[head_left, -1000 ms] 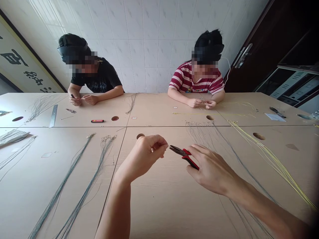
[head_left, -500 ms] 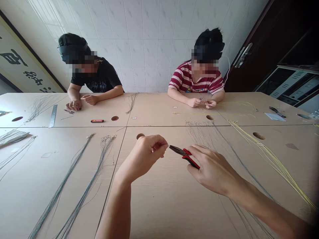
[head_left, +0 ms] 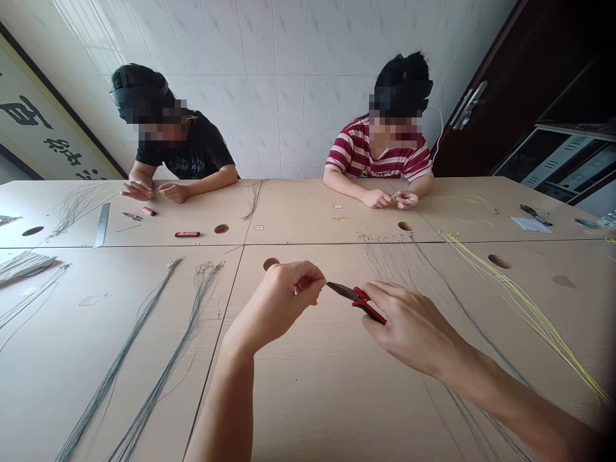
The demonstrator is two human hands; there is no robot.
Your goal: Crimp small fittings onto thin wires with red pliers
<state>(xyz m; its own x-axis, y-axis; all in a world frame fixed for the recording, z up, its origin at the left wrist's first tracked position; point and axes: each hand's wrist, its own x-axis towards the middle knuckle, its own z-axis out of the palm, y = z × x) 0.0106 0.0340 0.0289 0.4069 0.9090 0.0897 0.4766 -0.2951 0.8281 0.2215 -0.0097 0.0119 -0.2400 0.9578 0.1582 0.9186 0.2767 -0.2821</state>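
Red-and-black handled pliers (head_left: 359, 299) are gripped in my right hand (head_left: 409, 327), their dark jaws pointing left. The tip of the jaws meets the fingertips of my left hand (head_left: 289, 292), which is closed in a pinch. Whatever sits between those fingertips is too small to make out. Under and beyond my right hand lie thin grey cords (head_left: 462, 305) with small metal ends in a row. Two bundles of grey-green cords, one nearer the edge (head_left: 135, 340) and one closer to me (head_left: 180, 353), stretch along the table left of my left arm.
Yellow cords (head_left: 529, 314) lie at the right. Across the table (head_left: 298, 410), one person in black (head_left: 202, 151) and one in striped red (head_left: 351, 157) work with their hands. A metal ruler (head_left: 102, 224), a red-black marker-like stick (head_left: 187, 234) and round table holes (head_left: 500, 262) lie around.
My hands and the pliers hold almost the same pose. The person in black has lifted a hand back from the table, and a small red-and-black object now lies there.
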